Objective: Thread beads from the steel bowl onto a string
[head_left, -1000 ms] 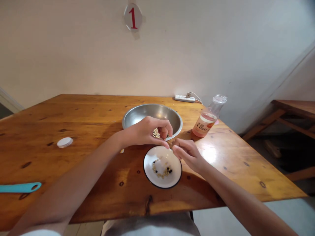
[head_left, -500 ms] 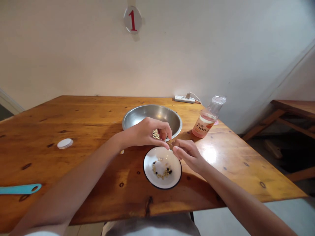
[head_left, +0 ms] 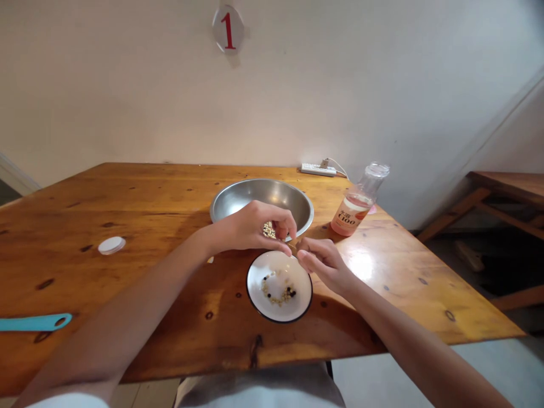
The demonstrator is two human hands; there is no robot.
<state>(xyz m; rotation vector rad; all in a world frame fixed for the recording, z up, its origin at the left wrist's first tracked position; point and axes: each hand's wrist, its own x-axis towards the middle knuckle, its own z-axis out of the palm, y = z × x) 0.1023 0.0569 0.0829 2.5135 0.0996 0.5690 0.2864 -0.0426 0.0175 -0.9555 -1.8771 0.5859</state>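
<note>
Head view: left hand's (head_left: 249, 229) fingers (head_left: 283, 218) curl over half-hidden pale beans (head_left: 268, 230); right hand's (head_left: 325, 265) pinch together, hold unclear.

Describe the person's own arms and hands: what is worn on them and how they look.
Both forearms are bare, and the left hand and right hand show no gloves, rings or watch. Something white, probably a sleeve, shows at the bottom edge beside the left arm. No sleeve shows on the right arm.
</note>
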